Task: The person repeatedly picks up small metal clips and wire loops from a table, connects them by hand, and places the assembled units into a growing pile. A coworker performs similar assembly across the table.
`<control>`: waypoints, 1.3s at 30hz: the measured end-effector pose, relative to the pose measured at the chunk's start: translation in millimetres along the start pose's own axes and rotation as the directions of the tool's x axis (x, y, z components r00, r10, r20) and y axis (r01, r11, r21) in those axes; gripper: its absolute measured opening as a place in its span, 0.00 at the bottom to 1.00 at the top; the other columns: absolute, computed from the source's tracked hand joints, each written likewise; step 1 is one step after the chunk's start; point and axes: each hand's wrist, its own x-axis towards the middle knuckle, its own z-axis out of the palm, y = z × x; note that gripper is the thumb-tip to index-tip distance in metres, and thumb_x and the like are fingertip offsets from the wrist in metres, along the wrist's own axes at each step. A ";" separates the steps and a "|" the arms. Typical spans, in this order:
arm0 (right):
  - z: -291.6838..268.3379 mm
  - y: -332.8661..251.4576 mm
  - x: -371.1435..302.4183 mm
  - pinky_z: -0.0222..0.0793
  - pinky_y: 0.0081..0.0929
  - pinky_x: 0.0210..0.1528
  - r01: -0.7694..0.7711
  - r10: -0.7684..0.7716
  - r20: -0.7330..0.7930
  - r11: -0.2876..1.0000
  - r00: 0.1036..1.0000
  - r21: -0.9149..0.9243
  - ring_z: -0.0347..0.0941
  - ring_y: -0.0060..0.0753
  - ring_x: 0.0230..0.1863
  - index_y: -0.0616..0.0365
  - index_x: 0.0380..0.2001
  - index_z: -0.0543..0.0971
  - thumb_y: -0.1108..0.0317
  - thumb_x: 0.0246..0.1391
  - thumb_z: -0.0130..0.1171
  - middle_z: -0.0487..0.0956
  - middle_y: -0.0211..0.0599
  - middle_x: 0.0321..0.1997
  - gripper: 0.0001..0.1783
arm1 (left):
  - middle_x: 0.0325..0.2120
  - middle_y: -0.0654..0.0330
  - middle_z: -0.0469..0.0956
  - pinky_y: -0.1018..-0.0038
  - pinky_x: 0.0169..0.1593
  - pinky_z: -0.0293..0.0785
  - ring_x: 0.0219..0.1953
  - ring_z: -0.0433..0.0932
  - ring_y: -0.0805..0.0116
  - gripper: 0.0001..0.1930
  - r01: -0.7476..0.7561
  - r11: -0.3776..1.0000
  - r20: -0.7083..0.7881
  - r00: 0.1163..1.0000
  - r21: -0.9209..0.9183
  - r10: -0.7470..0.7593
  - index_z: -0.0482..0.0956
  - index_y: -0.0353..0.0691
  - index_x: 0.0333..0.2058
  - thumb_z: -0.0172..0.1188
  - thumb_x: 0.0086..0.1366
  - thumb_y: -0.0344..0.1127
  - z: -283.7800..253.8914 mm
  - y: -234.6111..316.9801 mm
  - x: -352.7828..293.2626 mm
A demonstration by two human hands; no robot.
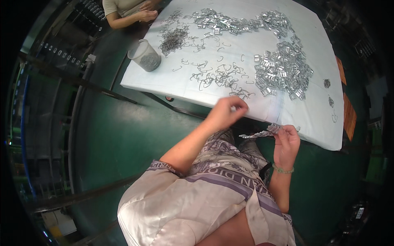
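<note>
My right hand (286, 142), a green beaded bracelet at its wrist, pinches a strip of linked silvery metal pieces (262, 134) just off the table's near edge. The strip's free end hangs to the left, over my lap. My left hand (230, 110) is over the near edge with thumb and fingertips brought together; anything between them is too small to make out. Just beyond it lie loose bent wire hooks (219, 77), scattered singly and in tangles. To their right is a heap of shiny flat metal clips (283, 69).
The white-covered table (188, 92) also bears a translucent plastic tub (144, 56) at its left edge, a darker pile of small wire hooks (174, 39), and a few tangled wires (327, 83) on the right. Another person's hands (147, 15) work at the far left corner.
</note>
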 end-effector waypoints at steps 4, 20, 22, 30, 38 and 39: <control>-5.5 -0.8 -1.8 0.64 0.17 0.36 0.007 -0.007 -0.017 1.000 1.000 -0.012 0.70 0.20 0.31 0.64 0.31 0.72 0.77 0.50 0.58 0.76 0.34 0.30 0.05 | 0.28 0.56 0.80 0.75 0.36 0.71 0.30 0.77 0.69 0.05 0.031 0.957 -0.301 0.952 0.288 0.060 0.81 0.36 0.29 0.60 0.53 0.30 -55.3 -65.5 28.8; -23.8 -3.9 -4.7 0.70 0.27 0.43 0.053 -0.055 -0.044 0.997 0.997 -0.051 0.74 0.29 0.35 0.61 0.32 0.70 0.76 0.53 0.54 0.75 0.36 0.31 0.04 | 0.24 0.59 0.79 0.67 0.38 0.69 0.30 0.76 0.61 0.07 0.134 0.333 -0.255 0.901 0.933 0.350 0.83 0.44 0.25 0.56 0.48 0.31 -181.6 -136.6 85.3; -23.4 -4.1 -5.9 0.70 0.27 0.43 0.058 -0.060 -0.045 0.997 0.997 -0.051 0.74 0.29 0.35 0.61 0.32 0.70 0.76 0.53 0.54 0.76 0.36 0.31 0.04 | 0.22 0.60 0.79 0.67 0.40 0.67 0.30 0.75 0.62 0.07 0.093 0.196 -0.151 0.939 0.976 0.309 0.82 0.44 0.22 0.54 0.49 0.32 -177.1 -134.4 89.9; -7.9 -6.3 -8.9 0.66 0.16 0.35 0.051 -0.054 -0.079 0.998 0.995 -0.038 0.72 0.21 0.31 0.64 0.32 0.72 0.78 0.50 0.56 0.77 0.35 0.29 0.05 | 0.20 0.59 0.78 0.67 0.39 0.66 0.30 0.76 0.64 0.07 -0.148 -0.140 0.168 0.975 0.979 0.146 0.78 0.42 0.18 0.52 0.49 0.32 -182.1 -131.0 114.7; -10.9 3.2 -7.6 0.62 0.11 0.33 0.046 -0.057 -0.137 0.996 0.989 -0.080 0.68 0.15 0.29 0.65 0.31 0.73 0.79 0.50 0.56 0.76 0.29 0.28 0.04 | 0.23 0.59 0.77 0.72 0.39 0.66 0.30 0.75 0.67 0.03 -0.043 0.726 -0.177 0.959 0.686 0.223 0.76 0.37 0.28 0.53 0.55 0.26 -96.9 -47.3 89.0; -11.9 3.6 -7.2 0.62 0.12 0.33 0.050 -0.063 -0.144 0.995 0.988 -0.089 0.69 0.15 0.30 0.65 0.31 0.74 0.79 0.50 0.56 0.76 0.30 0.29 0.04 | 0.23 0.60 0.76 0.75 0.40 0.66 0.29 0.74 0.70 0.03 -0.092 0.890 -0.197 0.960 0.447 0.198 0.75 0.35 0.28 0.53 0.57 0.26 -76.7 -32.4 81.8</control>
